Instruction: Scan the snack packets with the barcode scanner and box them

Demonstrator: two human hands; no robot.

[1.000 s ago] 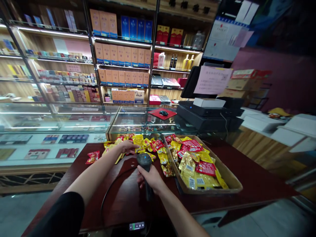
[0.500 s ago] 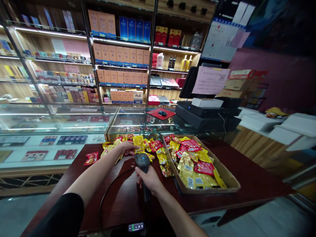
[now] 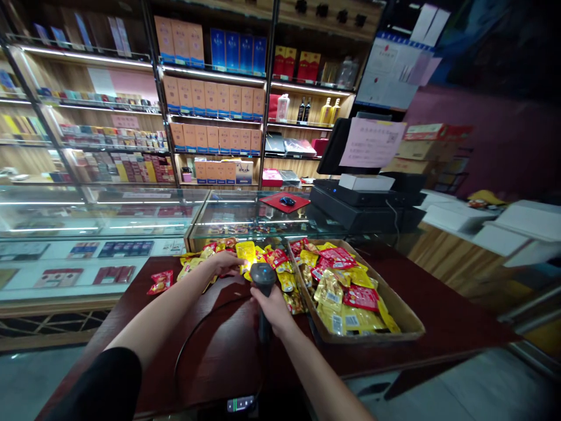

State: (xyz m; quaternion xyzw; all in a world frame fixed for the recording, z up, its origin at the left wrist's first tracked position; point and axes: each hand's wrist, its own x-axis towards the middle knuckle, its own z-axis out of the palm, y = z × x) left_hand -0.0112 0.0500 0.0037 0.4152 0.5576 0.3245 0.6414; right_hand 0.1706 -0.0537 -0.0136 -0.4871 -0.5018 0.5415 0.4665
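Black and round-headed, a plastic scanner [image 3: 263, 277] sits in the curled fingers of the right hand [image 3: 273, 307], while just beyond, the left hand [image 3: 224, 263] pinches a glossy yellow packet [image 3: 245, 251] among crinkled packets [image 3: 287, 282] before a glass counter [image 3: 228, 209].

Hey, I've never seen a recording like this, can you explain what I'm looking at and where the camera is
These are a person's own two bare hands, seen from a camera worn on their head. The right hand grips a dark handheld scanner; bright light falls on a yellow packet. The left hand is at that packet; whether it grips is unclear. On the dark red table lie loose red and yellow packets, with more in an open cardboard box beside them.
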